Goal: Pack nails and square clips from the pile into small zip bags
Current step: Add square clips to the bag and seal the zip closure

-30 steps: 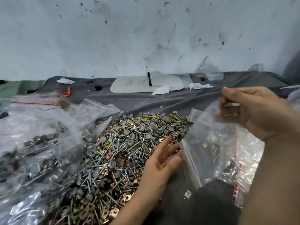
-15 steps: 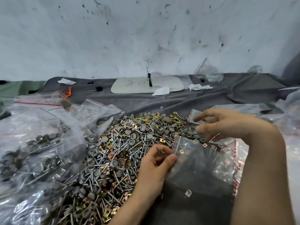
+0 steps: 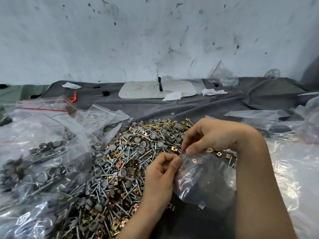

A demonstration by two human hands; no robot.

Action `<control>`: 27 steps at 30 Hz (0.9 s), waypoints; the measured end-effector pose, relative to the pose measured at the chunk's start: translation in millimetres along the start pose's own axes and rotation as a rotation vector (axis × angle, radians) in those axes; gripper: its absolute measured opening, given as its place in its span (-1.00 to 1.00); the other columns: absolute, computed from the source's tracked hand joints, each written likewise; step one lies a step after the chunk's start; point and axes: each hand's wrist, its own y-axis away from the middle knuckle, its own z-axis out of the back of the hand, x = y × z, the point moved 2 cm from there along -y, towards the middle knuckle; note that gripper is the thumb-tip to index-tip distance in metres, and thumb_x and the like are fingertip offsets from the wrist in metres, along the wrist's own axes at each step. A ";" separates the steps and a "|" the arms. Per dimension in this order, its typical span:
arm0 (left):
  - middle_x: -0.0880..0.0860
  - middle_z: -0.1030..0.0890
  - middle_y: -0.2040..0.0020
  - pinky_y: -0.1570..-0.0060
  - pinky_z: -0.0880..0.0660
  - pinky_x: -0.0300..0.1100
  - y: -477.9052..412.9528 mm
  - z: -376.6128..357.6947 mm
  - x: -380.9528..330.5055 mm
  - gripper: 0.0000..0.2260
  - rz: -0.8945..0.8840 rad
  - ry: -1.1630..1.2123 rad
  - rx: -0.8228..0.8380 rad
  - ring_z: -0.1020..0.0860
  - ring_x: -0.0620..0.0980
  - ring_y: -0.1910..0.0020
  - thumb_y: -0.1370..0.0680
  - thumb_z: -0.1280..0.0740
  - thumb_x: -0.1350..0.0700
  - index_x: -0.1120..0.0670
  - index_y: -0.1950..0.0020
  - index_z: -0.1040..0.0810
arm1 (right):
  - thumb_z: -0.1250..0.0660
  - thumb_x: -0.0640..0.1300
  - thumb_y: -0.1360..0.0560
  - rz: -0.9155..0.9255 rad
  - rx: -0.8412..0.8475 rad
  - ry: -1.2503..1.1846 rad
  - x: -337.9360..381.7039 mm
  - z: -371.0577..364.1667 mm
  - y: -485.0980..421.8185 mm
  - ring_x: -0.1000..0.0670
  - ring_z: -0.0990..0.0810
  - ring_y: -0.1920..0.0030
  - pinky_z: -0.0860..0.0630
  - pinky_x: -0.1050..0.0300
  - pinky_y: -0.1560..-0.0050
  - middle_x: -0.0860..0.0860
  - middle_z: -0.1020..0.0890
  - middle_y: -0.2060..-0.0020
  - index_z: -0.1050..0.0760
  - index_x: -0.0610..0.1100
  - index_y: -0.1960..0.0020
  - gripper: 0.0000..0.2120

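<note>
Both hands have drawn closer together since half a second ago, meeting at the mouth of the small zip bag (image 3: 205, 180). Left hand (image 3: 160, 176) pinches the bag's top edge between thumb and forefinger; right hand (image 3: 212, 135) pinches the same edge just beside it. Clear and crumpled, the bag hangs at the right edge of the pile of nails and square clips (image 3: 120, 166) on the grey-clothed worktop (image 3: 215, 107). Filled bags (image 3: 39, 161) lie left.
</note>
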 end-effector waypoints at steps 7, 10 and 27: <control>0.04 -0.60 0.39 0.43 -0.46 -0.31 -0.6 3.2 -1.0 -0.80 -0.002 0.036 -0.022 -0.52 -0.11 0.43 -0.38 -0.39 0.00 0.13 0.24 -0.56 | -0.45 -0.18 -0.44 -0.026 -0.032 0.031 -4.3 -1.6 -6.3 0.05 -0.60 0.21 -0.54 0.15 0.09 -0.01 -0.68 0.27 -0.64 -0.04 0.22 -0.92; 0.09 -0.60 0.32 0.36 -0.49 -0.22 -2.4 3.0 -0.4 -0.91 0.131 0.203 0.034 -0.53 -0.04 0.36 -0.30 -0.44 0.07 0.07 0.31 -0.61 | -0.44 -0.19 -0.45 -0.035 -0.044 0.015 -4.5 -1.3 -6.6 0.09 -0.58 0.27 -0.52 0.26 0.21 0.04 -0.66 0.33 -0.62 -0.06 0.23 -0.91; 0.31 -0.50 0.06 0.09 -0.52 -0.08 -8.0 11.9 -2.9 -0.51 0.409 0.577 0.110 -0.49 0.15 0.15 -0.28 -0.55 0.02 0.28 -0.03 -0.50 | -0.39 -0.14 -0.50 -0.047 -0.065 -0.025 -0.7 -9.2 -10.4 0.00 -0.50 0.38 -0.48 0.13 0.36 -0.12 -0.58 0.30 -0.57 -0.11 0.15 -0.93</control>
